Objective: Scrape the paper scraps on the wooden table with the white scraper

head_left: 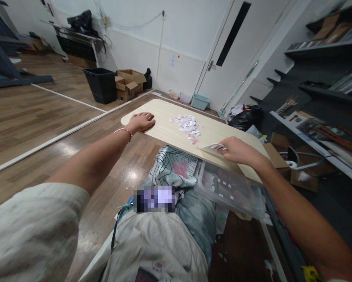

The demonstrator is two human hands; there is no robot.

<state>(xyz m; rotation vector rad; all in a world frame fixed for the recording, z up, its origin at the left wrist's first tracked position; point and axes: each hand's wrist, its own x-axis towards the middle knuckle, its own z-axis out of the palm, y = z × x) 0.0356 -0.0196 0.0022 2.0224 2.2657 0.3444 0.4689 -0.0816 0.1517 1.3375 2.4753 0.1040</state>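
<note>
1. Nearest, a phone-like screen [154,199], blurred out, lies on the person's lap, with patterned cloth [161,166] marked by a pink patch just beyond it
2. Beside the cloth, a see-through plastic box [237,192] with white scraps in it sits low, partly under the table's near edge, taking up the knee room on the right
3. The right hand [236,149] is over the near right part of the table [159,109]; its fingers are closed in a pinch on a flat, pale card [212,147], which slants toward the tabletop near the front edge
4. The left hand [142,122] rests palm down by the table's left end, its fingers slightly spread and gripping nothing that shows
5. Between the hands and a little farther in lies the heap of torn paper scraps [187,124], some pinkish, trailing toward the card; pale tabletop shows on both sides of it, giving room to slide sideways
6. The table's corners are rounded; past its right end, cardboard, a black bag [246,117] and dark shelves [322,88] crowd close
7. Beyond the far edge stand a teal basin [199,102], a black bin [101,86] and open cartons [129,84], with the white door [237,51] behind
</note>
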